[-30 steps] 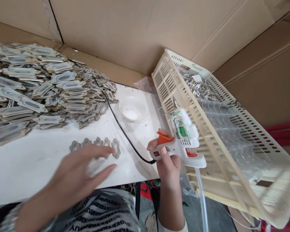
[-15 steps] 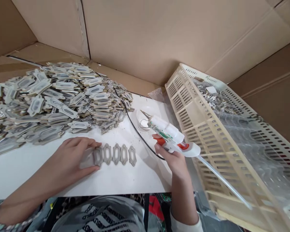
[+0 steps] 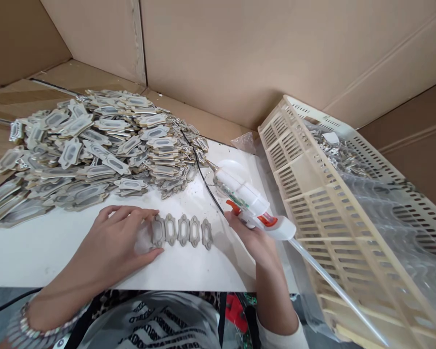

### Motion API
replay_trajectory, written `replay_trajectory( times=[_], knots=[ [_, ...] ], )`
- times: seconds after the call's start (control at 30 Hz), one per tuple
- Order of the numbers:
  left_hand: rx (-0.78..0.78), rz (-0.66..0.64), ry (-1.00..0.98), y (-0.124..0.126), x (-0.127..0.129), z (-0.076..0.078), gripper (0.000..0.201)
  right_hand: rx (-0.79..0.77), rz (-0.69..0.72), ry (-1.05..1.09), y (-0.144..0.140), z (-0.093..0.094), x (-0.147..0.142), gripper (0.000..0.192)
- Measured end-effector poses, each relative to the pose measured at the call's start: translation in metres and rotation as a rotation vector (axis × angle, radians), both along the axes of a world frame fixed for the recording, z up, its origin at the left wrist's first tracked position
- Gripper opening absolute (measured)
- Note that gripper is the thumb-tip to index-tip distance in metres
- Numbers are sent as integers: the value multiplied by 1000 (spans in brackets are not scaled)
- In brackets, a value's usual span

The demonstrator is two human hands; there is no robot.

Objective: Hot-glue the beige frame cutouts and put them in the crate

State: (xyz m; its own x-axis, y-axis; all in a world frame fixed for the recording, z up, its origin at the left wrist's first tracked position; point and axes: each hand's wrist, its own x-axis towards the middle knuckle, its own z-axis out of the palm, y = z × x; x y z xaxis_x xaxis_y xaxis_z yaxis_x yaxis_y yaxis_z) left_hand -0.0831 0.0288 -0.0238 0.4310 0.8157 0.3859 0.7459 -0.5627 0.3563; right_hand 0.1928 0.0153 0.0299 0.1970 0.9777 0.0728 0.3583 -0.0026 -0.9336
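My right hand [image 3: 256, 237] is wrapped around the handle of a white glue gun [image 3: 243, 191] with an orange trigger. A long clear glue stick [image 3: 337, 288] juts out of its back end, and its metal nozzle points up and left, toward the pile. Several small grey, ornate metal label frames [image 3: 183, 230] lie in a row on the white table. At the row's left end, my left hand [image 3: 119, 240] has its thumb and fingertips at the bottom and top ends of the leftmost frame [image 3: 158, 231].
A large heap of similar frames [image 3: 105, 155] covers the table's back left. Behind the gun sits a round white dish [image 3: 236, 169], with a black cable [image 3: 205, 179] beside it. A cream plastic crate [image 3: 301, 184] holding metal parts and clear plastic stands at the right. Cardboard walls surround the table.
The glue gun has moved left relative to the table, its nozzle now near the heap's right edge. My left hand stays at the leftmost frame. The whole view has shifted slightly.
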Motion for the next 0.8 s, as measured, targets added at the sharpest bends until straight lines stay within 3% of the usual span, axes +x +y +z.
replay_trajectory(
  times=[0.13,0.23,0.33,0.47,0.57,0.67,0.73,0.8],
  knots=[
    [18,-7,-156,0,23,20,43,-70,13,72,-2,-4,-11,27],
    [33,-105,-251,2,44,33,43,-55,86,118,-3,-6,-20,22],
    [58,-190,-280,6,59,38,49,25,115,173,-2,-8,-24,19],
    [20,-242,-303,17,70,44,48,1,25,344,3,-9,-22,29],
    [-210,-186,-437,29,76,52,51,-32,-51,392,4,-8,-18,36],
    [-631,-177,-615,42,82,59,57,-41,-62,395,4,-6,-16,36],
    [-857,-220,-642,48,86,62,50,-35,-46,381,3,-6,-16,33],
    [-969,-250,-634,52,87,63,40,-24,-35,377,3,-7,-17,31]
  ],
)
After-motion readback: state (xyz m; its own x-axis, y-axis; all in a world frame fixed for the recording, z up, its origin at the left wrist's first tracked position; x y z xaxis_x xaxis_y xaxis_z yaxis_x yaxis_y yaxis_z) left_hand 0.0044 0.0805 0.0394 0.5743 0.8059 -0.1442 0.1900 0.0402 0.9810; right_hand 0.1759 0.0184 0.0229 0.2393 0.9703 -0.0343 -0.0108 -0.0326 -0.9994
